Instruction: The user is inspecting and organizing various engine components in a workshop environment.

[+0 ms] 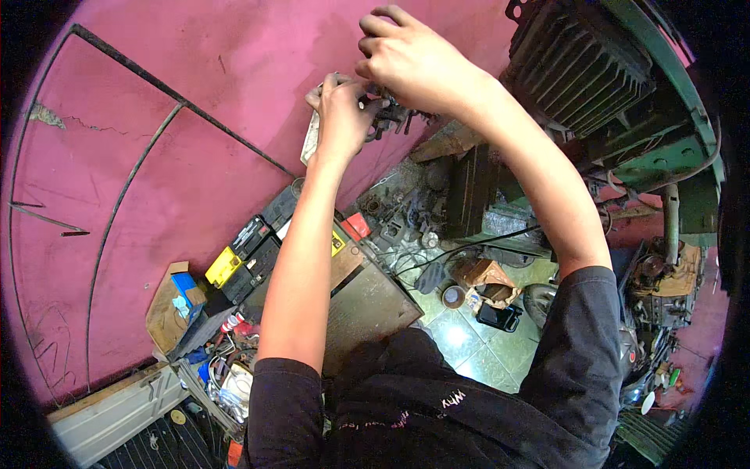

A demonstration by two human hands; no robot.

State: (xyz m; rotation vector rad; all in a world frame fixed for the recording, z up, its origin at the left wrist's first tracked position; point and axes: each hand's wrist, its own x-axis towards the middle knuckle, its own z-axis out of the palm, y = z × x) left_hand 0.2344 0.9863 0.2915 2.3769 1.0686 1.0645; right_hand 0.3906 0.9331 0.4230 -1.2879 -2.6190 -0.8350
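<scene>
Overhead, both grips (375, 90) clasp metal part (391, 117).

We see open space left of left grip (341, 117): bare pink wall (195, 94), only thin metal rods (156, 133) crossing it. Right of right grip (414, 62), finned engine block (578, 70) stands close, green frame (672, 141) beyond, little room there. Dark metal part (391, 117) sits between both grips. Below our forearms, desk (375, 305) crowded: batteries (246, 262), small parts (406, 219), black cable (469, 246). Cardboard box (168, 313) blocks lower left. Tiled floor (469, 344) partly free near black tin (498, 316).
</scene>
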